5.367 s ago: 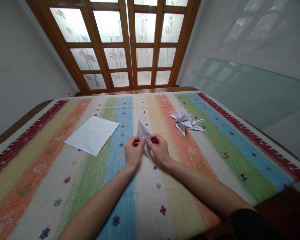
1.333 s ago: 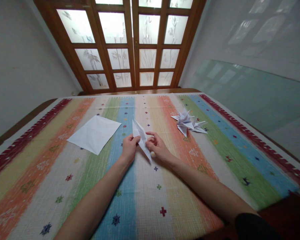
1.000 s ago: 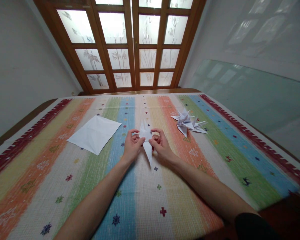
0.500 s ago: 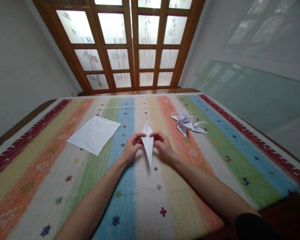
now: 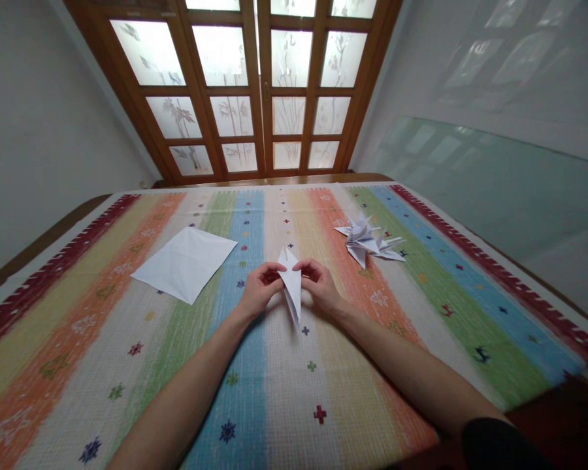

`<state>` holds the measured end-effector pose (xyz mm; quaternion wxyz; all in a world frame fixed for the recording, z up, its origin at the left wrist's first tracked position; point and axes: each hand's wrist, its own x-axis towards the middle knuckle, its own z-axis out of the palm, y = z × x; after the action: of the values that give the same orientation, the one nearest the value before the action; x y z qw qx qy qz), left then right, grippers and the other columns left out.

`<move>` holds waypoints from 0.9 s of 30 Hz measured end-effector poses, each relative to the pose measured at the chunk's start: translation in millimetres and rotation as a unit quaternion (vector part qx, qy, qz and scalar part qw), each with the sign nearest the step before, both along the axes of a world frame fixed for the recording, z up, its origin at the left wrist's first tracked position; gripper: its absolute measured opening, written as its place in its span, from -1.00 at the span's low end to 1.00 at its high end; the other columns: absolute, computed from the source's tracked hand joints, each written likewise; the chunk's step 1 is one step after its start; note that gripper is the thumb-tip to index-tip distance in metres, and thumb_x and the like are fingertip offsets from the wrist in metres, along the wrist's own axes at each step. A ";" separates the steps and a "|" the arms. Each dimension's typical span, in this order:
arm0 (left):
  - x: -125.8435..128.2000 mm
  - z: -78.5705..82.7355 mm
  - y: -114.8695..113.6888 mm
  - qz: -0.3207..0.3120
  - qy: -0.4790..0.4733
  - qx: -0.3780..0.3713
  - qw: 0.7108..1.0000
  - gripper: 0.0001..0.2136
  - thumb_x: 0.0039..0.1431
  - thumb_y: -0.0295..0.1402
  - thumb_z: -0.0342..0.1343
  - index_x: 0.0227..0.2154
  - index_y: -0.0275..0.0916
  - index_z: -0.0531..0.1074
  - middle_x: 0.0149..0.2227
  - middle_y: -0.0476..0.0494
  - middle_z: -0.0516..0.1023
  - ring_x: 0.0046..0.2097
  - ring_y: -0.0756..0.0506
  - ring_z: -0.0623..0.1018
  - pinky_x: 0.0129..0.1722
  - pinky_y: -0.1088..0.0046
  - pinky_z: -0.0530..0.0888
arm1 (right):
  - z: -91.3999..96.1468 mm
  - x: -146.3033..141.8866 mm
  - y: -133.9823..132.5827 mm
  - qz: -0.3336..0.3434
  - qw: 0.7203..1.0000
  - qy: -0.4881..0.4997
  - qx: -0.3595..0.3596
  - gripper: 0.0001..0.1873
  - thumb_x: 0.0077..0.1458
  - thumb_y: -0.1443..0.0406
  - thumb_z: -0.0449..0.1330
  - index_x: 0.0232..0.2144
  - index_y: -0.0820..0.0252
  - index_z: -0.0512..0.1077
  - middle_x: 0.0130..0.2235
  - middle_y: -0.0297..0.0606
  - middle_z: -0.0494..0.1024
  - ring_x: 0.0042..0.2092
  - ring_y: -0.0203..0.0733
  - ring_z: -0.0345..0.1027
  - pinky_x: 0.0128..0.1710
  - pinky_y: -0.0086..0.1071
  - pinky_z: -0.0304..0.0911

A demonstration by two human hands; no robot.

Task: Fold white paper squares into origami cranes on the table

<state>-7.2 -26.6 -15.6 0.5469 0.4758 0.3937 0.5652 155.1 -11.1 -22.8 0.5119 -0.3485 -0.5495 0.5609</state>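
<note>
A narrow, kite-shaped piece of folded white paper (image 5: 292, 287) is held up between my two hands, its long point toward me and its short split tip away. My left hand (image 5: 262, 287) pinches its left edge between thumb and fingers. On the opposite edge, my right hand (image 5: 319, 286) grips it the same way. Left of my hands lies a creased white paper sheet (image 5: 185, 264), flat on the cloth. To the right sits a small cluster of folded white paper pieces (image 5: 365, 240) with sharp points, resembling origami cranes.
A striped, patterned tablecloth (image 5: 294, 405) covers the table under everything. Beyond the far table edge stand wooden doors (image 5: 259, 130) with frosted panes. A glass panel (image 5: 494, 176) leans along the right wall.
The folded paper has tilted slightly, its near point swinging a little to the right and its far tip dropping a bit. Both hands keep their pinch; the sheet and cluster stay put.
</note>
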 end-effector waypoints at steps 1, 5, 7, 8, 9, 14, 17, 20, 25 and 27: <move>0.2 -0.3 0.4 0.007 0.006 0.002 1.000 -0.77 -0.25 -0.37 0.37 -0.44 -0.24 0.51 -0.45 -0.05 0.55 -0.40 -0.04 0.52 -0.32 0.44 0.45 | 0.2 -0.2 0.0 0.000 1.000 -0.006 0.004 -0.74 -0.24 0.24 0.34 -0.42 0.12 0.41 -0.40 -0.36 0.45 -0.34 -0.23 0.31 -0.33 -0.37 0.24; -0.8 -1.0 1.3 0.010 0.014 0.005 1.000 -0.75 -0.27 -0.36 0.38 -0.46 -0.24 0.49 -0.46 -0.03 0.54 -0.40 -0.03 0.52 -0.33 0.45 0.45 | 0.9 -0.4 0.0 0.005 0.999 -0.028 0.019 -0.72 -0.24 0.20 0.38 -0.47 0.12 0.38 -0.41 -0.37 0.42 -0.36 -0.26 0.30 -0.32 -0.36 0.25; -2.0 -0.4 0.6 -0.005 0.015 0.004 1.000 -0.73 -0.30 -0.38 0.39 -0.45 -0.24 0.47 -0.46 -0.02 0.54 -0.40 -0.03 0.53 -0.32 0.46 0.46 | 1.7 0.1 0.0 0.006 0.999 -0.032 0.021 -0.72 -0.25 0.20 0.39 -0.48 0.12 0.38 -0.41 -0.38 0.43 -0.36 -0.26 0.30 -0.33 -0.37 0.26; -2.6 0.0 0.0 -0.016 0.013 0.004 1.000 -0.71 -0.31 -0.40 0.39 -0.45 -0.24 0.47 -0.45 -0.02 0.54 -0.39 -0.03 0.54 -0.32 0.46 0.46 | 2.1 0.6 0.1 0.004 0.999 -0.033 0.019 -0.72 -0.24 0.20 0.39 -0.48 0.12 0.39 -0.42 -0.38 0.43 -0.37 -0.26 0.30 -0.33 -0.37 0.26; -3.1 0.4 -0.6 -0.029 0.011 0.002 1.000 -0.70 -0.31 -0.41 0.39 -0.43 -0.24 0.46 -0.44 -0.03 0.55 -0.38 -0.04 0.55 -0.31 0.46 0.46 | 2.4 1.1 0.1 0.000 0.999 -0.032 0.017 -0.73 -0.24 0.20 0.38 -0.48 0.12 0.39 -0.42 -0.38 0.43 -0.37 -0.26 0.30 -0.33 -0.36 0.27; -3.9 0.1 -0.5 -0.057 0.007 -0.012 0.998 -0.69 -0.34 -0.44 0.39 -0.43 -0.25 0.47 -0.42 -0.05 0.55 -0.37 -0.04 0.55 -0.31 0.46 0.45 | 1.0 3.4 0.0 -0.008 1.000 -0.016 0.010 -0.78 -0.22 0.22 0.35 -0.49 0.12 0.40 -0.44 -0.37 0.44 -0.38 -0.26 0.31 -0.34 -0.36 0.28; -3.1 -2.1 2.1 -0.015 0.030 -0.008 0.999 -0.79 -0.30 -0.41 0.37 -0.53 -0.26 0.48 -0.51 -0.01 0.52 -0.45 0.00 0.48 -0.37 0.48 0.41 | -1.3 2.4 -0.9 0.005 1.000 -0.014 0.001 -0.78 -0.25 0.23 0.36 -0.50 0.13 0.41 -0.46 -0.39 0.44 -0.42 -0.27 0.31 -0.37 -0.37 0.26; -1.7 -4.3 3.7 0.030 0.050 -0.003 0.998 -0.84 -0.24 -0.34 0.34 -0.59 -0.26 0.48 -0.56 -0.01 0.49 -0.49 0.01 0.43 -0.42 0.49 0.36 | -2.5 0.2 -2.0 0.007 1.000 -0.015 -0.007 -0.77 -0.25 0.21 0.37 -0.52 0.13 0.41 -0.49 -0.40 0.44 -0.44 -0.29 0.30 -0.40 -0.39 0.24; 2.1 -5.6 1.5 0.077 0.064 0.018 0.995 -0.80 -0.18 -0.28 0.33 -0.64 -0.26 0.45 -0.59 -0.01 0.47 -0.51 0.02 0.39 -0.44 0.49 0.33 | -0.8 -2.4 -4.6 0.018 1.000 -0.009 -0.002 -0.71 -0.27 0.19 0.41 -0.52 0.15 0.40 -0.46 -0.39 0.45 -0.43 -0.31 0.31 -0.39 -0.40 0.23; 3.4 -5.2 -0.1 0.070 0.059 0.032 0.995 -0.78 -0.17 -0.25 0.33 -0.64 -0.25 0.43 -0.59 0.00 0.46 -0.52 0.02 0.38 -0.44 0.50 0.32 | 0.2 -2.7 -5.7 0.008 1.000 -0.020 0.009 -0.69 -0.25 0.15 0.41 -0.55 0.15 0.38 -0.49 -0.39 0.42 -0.45 -0.32 0.28 -0.41 -0.41 0.21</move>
<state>-3.9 -26.7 -20.8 0.4662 0.4969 0.4395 0.5853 152.4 -16.9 -22.6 0.4995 -0.3508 -0.5674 0.5527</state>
